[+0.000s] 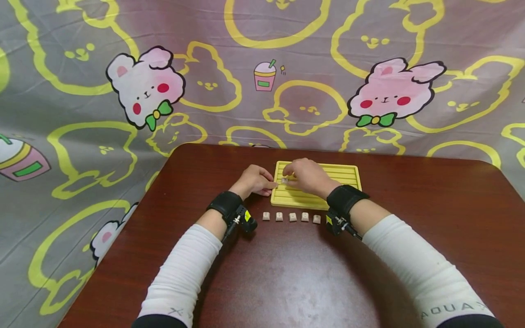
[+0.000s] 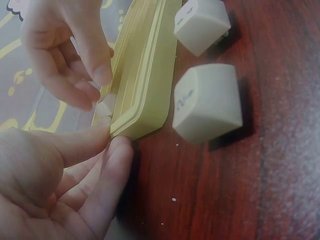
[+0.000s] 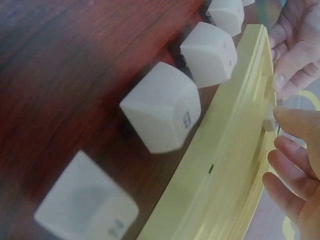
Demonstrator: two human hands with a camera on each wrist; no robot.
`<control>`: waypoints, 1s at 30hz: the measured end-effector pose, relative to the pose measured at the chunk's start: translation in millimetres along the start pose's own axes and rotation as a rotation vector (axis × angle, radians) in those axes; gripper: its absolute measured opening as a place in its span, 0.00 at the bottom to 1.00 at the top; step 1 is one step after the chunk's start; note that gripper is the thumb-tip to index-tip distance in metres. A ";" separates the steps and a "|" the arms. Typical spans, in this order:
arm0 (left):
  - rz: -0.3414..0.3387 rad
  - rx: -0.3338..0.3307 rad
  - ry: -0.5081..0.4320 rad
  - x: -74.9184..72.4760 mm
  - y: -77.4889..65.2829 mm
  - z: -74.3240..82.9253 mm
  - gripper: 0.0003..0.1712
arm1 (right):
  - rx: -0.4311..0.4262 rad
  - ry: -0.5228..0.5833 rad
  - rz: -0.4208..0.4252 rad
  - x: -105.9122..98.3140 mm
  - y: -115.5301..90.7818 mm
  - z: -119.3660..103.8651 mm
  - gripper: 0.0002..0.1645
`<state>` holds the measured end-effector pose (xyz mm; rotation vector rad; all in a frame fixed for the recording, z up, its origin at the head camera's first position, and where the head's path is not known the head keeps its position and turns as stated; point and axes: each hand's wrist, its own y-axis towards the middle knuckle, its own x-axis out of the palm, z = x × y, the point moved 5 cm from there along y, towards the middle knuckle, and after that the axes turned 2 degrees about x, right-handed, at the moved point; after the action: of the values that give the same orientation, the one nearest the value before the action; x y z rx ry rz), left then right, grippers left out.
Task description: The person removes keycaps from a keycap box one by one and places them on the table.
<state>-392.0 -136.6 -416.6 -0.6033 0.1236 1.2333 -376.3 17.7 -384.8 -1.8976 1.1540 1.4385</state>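
My left hand (image 1: 256, 181) pinches the left end of a yellow ridged tray (image 1: 301, 203), thumb on the rim and fingers against the outer side (image 2: 167, 107). My right hand (image 1: 308, 176) is over the tray's left part, its fingers apart and slightly bent. Right at its fingertips, a white keycap (image 1: 285, 180) sits in the tray by the left end. In the left wrist view this keycap (image 2: 106, 106) lies just below the right fingers, close to my left thumb. The right wrist view shows one fingertip against the keycap (image 3: 270, 118), the other fingers spread away from it.
Several white keycaps with printed marks, such as one with a B (image 3: 162, 107), stand in a row (image 1: 292, 217) along the tray's near side. The brown table (image 1: 270, 278) ends at a patterned cloth (image 1: 246, 109) behind. Each wrist wears a black strap with a camera.
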 end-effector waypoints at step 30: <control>0.007 -0.016 0.012 -0.7 -0.2 1.8 0.15 | 0.009 -0.138 0.028 14.7 11.0 -5.3 0.05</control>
<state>-392.4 -136.3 -414.7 -0.6242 0.1261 1.2391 -381.6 3.0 -395.8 -1.7526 1.1237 1.5504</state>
